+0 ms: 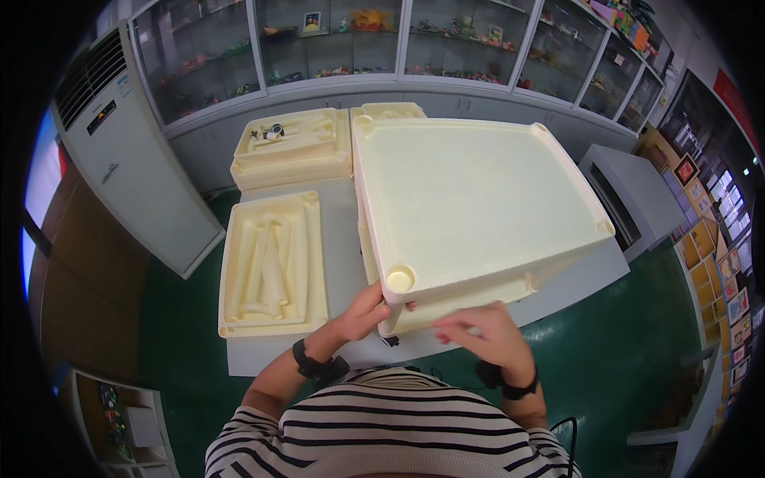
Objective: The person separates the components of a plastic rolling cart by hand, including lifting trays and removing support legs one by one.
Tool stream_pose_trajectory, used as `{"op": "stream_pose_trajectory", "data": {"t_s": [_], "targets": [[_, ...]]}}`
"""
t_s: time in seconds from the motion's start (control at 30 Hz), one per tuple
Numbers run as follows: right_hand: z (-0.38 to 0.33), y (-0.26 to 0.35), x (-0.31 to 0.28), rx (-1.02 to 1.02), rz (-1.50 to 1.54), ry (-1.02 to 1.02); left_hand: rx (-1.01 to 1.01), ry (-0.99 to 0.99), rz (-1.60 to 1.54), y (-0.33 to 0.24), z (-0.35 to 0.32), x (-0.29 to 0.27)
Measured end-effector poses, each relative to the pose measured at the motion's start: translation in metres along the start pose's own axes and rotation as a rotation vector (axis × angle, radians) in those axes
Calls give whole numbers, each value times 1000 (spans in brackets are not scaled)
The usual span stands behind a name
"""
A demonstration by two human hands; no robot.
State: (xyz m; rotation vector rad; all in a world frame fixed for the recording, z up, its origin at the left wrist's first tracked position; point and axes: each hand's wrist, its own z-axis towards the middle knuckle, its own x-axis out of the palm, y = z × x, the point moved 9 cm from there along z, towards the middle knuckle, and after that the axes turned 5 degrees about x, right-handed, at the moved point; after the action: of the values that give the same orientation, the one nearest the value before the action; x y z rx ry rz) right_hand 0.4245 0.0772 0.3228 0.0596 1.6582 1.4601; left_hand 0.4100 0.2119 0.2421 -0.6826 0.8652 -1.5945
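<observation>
A cream rectangular plastic rack (478, 199) stood seemingly part-built on the grey table (339, 239).
My left hand (361, 315) gripped its near-left corner; my right hand (484, 331) half-curled, hold unclear; cream plastic tubes (273, 275) lay unfitted.

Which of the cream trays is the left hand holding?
The large tray on the right, the biggest: the left hand grips its near-left corner. The smaller front-left tray and the trays behind are out of its grasp.
</observation>
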Motion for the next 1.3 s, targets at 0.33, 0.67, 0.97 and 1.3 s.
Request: {"op": "stream_pose_trajectory", "data": {"t_s": [0.33, 0.67, 0.97, 1.3], "targets": [[-8, 45, -68, -509, -1104, -626, -45, -278, -15, 4, -17, -34], [-13, 19, -69, -711, -922, -739, -52, -417, -44, 11, -28, -38], [-7, 16, -69, -710, -910, -741, 18, -447, -42, 10, -32, -38], [-16, 19, -112, -657, -851, -825, 26, -400, -59, 0, -15, -34]]}}
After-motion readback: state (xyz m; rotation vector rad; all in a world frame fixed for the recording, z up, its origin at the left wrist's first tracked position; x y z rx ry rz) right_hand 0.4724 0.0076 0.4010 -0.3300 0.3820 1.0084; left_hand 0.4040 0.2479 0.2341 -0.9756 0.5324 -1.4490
